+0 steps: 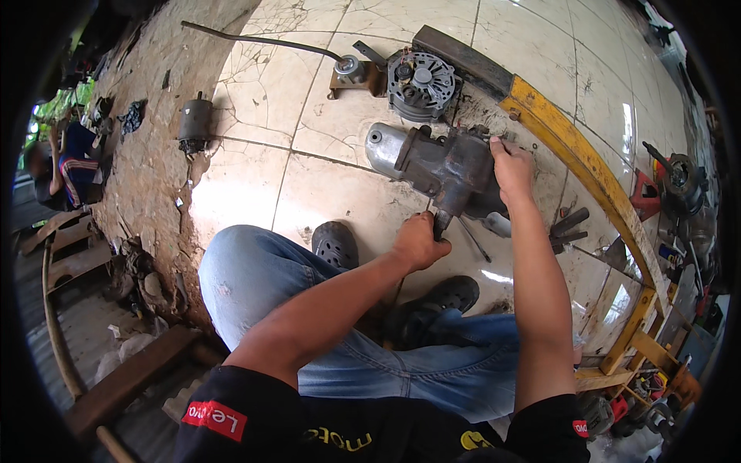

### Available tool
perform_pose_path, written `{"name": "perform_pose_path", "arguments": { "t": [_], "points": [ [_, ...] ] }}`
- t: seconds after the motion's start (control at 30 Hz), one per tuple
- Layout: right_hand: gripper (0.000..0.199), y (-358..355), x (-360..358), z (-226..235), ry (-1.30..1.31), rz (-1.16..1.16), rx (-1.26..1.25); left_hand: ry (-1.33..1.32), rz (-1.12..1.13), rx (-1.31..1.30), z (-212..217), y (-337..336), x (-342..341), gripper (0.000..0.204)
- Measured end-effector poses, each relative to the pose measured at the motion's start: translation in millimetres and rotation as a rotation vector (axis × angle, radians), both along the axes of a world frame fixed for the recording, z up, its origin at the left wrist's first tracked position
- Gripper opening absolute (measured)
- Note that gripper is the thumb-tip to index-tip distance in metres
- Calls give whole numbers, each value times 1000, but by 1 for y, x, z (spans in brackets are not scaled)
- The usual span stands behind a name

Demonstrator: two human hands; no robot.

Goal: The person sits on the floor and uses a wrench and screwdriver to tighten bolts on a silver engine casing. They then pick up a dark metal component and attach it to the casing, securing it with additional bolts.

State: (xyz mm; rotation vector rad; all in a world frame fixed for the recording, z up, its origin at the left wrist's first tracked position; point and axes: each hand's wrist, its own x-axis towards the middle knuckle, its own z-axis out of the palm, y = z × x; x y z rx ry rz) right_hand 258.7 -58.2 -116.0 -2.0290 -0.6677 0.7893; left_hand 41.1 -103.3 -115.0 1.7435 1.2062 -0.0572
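Note:
A heavy, greasy dark metal gear housing (455, 166) lies on the tiled floor in front of me, with a smooth silver rounded end (386, 149) at its left. A short ridged shaft (442, 222) sticks out of its near side. My left hand (421, 242) is closed around that shaft; its fingertips are partly hidden. My right hand (511, 168) grips the housing's right end, thumb on top and the other fingers mostly out of sight. Just beyond the housing sits a round vented alternator (421, 85). A thin dark rod (475, 241) lies beneath, between my hands.
A yellow steel beam (583, 147) curves along the right. Left of the alternator stands a rusty bracket (360, 77) with a long bent rod. A dark cylindrical motor (194, 123) rests near the broken tile edge. Far left, another person (71, 166) sits. Tools crowd the far right.

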Motion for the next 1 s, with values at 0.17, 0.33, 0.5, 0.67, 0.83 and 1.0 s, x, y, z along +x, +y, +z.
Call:
{"name": "perform_pose_path", "arguments": {
  "t": [0.17,0.33,0.5,0.67,0.83,1.0],
  "points": [
    [40,-6,-1,8,87,22,-7,25,-92,24,1,2,-5,48],
    [34,-39,33,5,72,-70,117,207,-265,-105,4,9,-7,50],
    [29,-113,49,-23,-3,-75,-14,305,-239,-61,-15,-6,-9,49],
    [31,-152,38,-61,-108,-262,16,391,-309,-64,4,0,2,48],
    [35,-159,29,-56,-55,-374,-185,505,-184,-92,-2,-14,7,50],
    [38,-181,10,-73,4,-272,-256,471,-106,-71,-13,-13,4,52]
  ]
}}
